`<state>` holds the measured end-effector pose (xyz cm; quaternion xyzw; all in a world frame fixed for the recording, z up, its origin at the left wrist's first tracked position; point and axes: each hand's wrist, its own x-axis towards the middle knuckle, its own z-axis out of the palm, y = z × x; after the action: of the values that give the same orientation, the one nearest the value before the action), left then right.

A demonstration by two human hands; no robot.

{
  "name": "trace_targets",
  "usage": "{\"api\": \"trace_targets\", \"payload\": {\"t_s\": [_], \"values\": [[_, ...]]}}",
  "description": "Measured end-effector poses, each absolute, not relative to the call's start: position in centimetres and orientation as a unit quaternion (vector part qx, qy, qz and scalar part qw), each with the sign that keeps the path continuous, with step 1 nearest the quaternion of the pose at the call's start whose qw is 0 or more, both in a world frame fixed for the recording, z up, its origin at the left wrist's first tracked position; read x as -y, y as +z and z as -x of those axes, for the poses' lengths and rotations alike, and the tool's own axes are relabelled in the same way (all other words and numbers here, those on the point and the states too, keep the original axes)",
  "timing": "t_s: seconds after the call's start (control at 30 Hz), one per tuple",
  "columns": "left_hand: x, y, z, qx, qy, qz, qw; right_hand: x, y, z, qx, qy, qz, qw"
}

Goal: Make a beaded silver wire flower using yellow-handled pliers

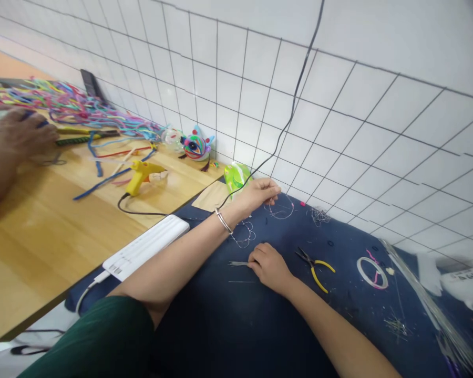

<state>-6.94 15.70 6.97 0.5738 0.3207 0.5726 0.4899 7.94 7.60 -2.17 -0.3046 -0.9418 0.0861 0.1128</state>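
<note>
My left hand reaches toward the wall with its fingertips pinched at a thin wire ring, whose loop shows just past them. Nearer to me, my right hand is closed on the end of a small bundle of thin cut wires, low over the dark blue mat. One single wire lies just below that bundle. Between the hands is a flower-shaped wire piece. Pliers with yellow handles lie spread to the right of my right hand.
On the wooden table are a yellow glue gun, colourful pipe cleaners and another person's hand. A white power strip lies under my left forearm. A black cable hangs down. Long wires lie right.
</note>
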Motion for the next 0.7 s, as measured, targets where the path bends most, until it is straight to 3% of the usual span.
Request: {"api": "trace_targets", "payload": {"t_s": [0.33, 0.7], "values": [[-13.9, 0.5, 3.7, -0.390, 0.511, -0.526, 0.557, -6.9, -2.7, -8.6, 0.942, 0.070, 0.298, 0.136], [-13.0, -2.0, 3.9, -0.407, 0.558, -0.479, 0.542, -9.0, -2.1, -10.3, 0.921, 0.111, 0.342, 0.150]]}}
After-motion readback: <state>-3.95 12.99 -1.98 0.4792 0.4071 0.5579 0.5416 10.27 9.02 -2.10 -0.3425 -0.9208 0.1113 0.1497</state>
